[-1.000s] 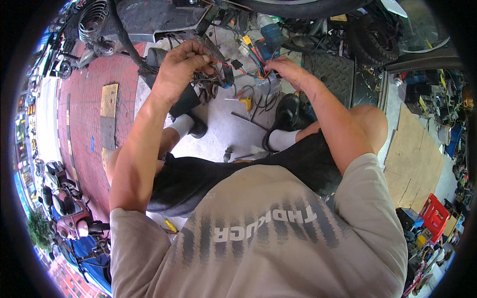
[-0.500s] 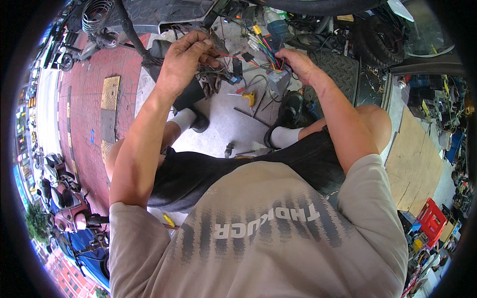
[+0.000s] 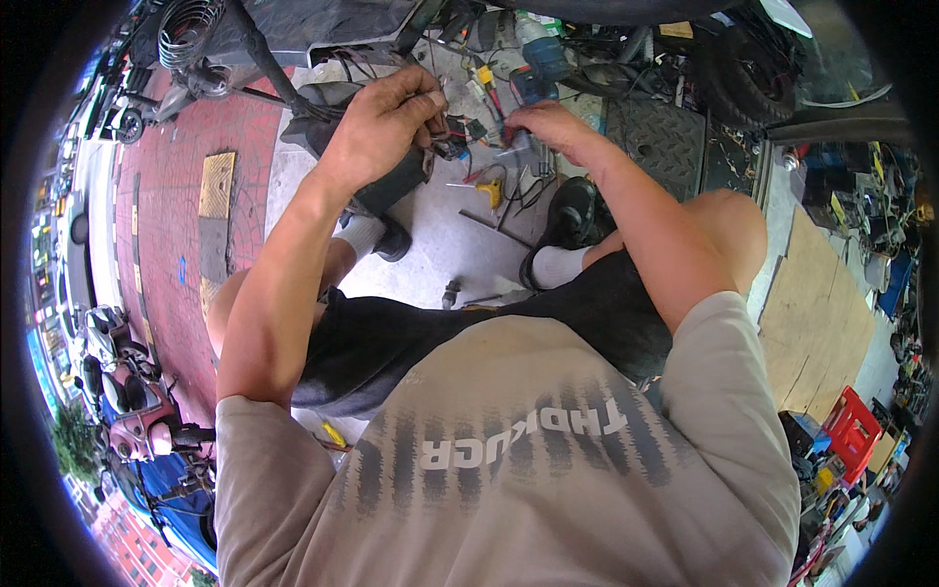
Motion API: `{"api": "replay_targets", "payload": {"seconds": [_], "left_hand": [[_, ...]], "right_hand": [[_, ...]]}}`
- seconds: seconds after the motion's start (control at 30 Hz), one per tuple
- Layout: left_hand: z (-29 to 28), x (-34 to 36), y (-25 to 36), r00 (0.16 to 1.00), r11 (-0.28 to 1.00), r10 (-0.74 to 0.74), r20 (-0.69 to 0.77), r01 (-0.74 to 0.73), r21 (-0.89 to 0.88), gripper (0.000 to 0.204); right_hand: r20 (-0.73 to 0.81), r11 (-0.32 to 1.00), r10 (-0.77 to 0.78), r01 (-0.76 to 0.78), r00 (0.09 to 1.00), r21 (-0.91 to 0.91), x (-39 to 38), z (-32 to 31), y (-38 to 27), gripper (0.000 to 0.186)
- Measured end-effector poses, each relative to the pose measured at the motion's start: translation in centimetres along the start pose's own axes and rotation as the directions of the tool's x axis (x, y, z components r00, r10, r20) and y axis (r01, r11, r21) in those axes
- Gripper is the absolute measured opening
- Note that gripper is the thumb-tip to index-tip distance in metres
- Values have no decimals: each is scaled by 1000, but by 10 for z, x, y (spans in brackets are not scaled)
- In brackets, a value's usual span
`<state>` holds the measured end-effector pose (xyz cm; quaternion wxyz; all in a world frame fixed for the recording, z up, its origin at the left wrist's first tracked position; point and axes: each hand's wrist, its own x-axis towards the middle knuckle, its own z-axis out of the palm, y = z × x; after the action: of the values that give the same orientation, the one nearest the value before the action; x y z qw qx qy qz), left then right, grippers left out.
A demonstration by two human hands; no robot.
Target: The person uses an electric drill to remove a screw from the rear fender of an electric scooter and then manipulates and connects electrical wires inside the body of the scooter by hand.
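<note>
My left hand [image 3: 396, 122] is closed in a pinch on thin wires at the left end of a wiring bundle. Across from it, my right hand [image 3: 550, 125] has its fingers closed on the bundle of coloured wires [image 3: 496, 101]. A yellow connector [image 3: 484, 74] tops that bundle. Dark small connectors [image 3: 474, 129] sit between the hands. Below my right fingertips the grey box on the wires is smeared by motion. On the floor beneath lie a yellow-handled tool [image 3: 489, 192] and a dark T-shaped metal bar [image 3: 497, 233].
A teal and dark blue power tool [image 3: 543, 59] lies beyond my right hand. A vehicle's dark bodywork [image 3: 323, 24] spans the far side. A tyre [image 3: 748, 83] and ridged metal plate [image 3: 655, 152] are at right. Cardboard [image 3: 817, 313] and a red crate [image 3: 851, 430] lie farther right.
My left hand has shifted slightly right, toward the wires. My right hand has moved left with the wire bundle, and the grey box has swung left and blurred.
</note>
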<state>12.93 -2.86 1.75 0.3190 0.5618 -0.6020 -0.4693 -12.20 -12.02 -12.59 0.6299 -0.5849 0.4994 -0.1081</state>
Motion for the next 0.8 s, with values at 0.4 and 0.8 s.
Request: {"api": "replay_targets", "payload": {"seconds": [0.4,0.8], "left_hand": [[2,-22,15,971,822,122,205,-215,528,14],[1,-25,14,973,877,137,184,-205,435,11]], "right_hand": [[6,748,-484,417,875,-517,5,63,-72,31],[127,714,-390,387,912,-583,31,81,-89,33]]}}
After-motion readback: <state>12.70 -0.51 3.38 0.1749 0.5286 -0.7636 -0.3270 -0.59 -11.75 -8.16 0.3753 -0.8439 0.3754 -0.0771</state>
